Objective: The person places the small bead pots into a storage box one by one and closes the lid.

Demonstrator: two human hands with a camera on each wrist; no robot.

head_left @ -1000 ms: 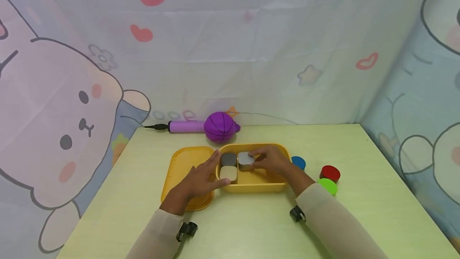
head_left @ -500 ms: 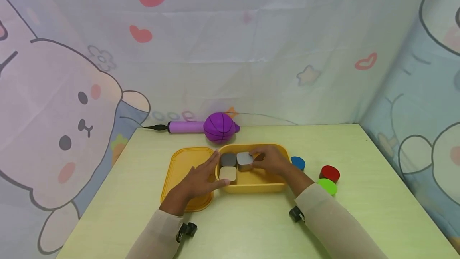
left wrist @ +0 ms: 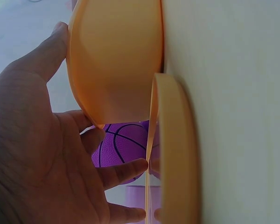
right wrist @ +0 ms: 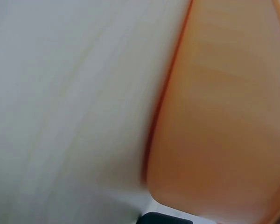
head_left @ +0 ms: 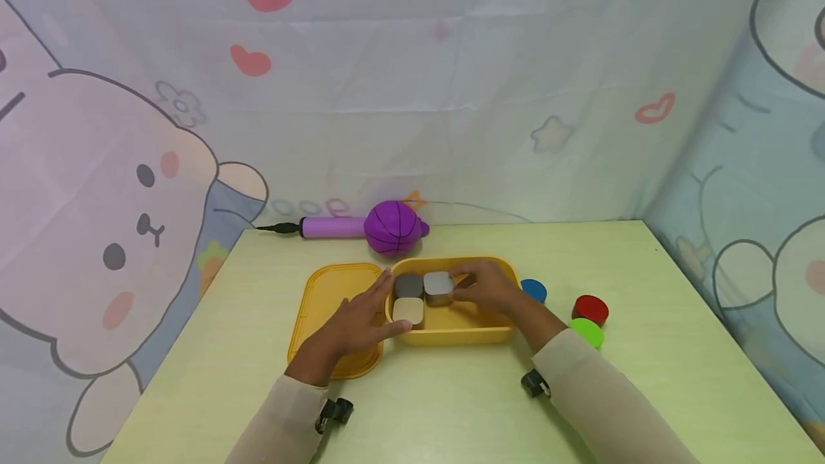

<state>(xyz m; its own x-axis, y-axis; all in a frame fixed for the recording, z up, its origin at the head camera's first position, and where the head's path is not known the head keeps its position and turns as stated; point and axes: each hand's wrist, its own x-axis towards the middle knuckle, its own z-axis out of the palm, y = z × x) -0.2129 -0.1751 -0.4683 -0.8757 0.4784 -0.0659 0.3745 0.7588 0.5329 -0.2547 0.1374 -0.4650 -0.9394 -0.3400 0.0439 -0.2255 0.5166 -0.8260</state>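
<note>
A yellow rectangular box [head_left: 460, 336] holds three rounded blocks at its left end. A dark grey block [head_left: 409, 285] lies behind a cream block [head_left: 409, 312], and a light grey block [head_left: 439, 286] sits right of the dark one. My right hand [head_left: 491, 286] reaches into the box and pinches the light grey block at its right side with thumb and finger. Spread along the box's left end, my left hand [head_left: 361, 319] rests its thumb and forefinger against the rim; in the left wrist view its other fingers reach the yellow lid [left wrist: 179, 154]. The right wrist view hides the right fingers.
Right of the box stand a blue round piece [head_left: 534, 290], a red one [head_left: 591, 309] and a green one [head_left: 587, 332]. Behind the box lies a purple ball [head_left: 393, 228] beside a lilac pump [head_left: 331, 227]. A printed curtain hangs at the back table edge.
The light grey block has shifted slightly left against the dark grey one, with my right hand on it. My left hand stays where it was.
</note>
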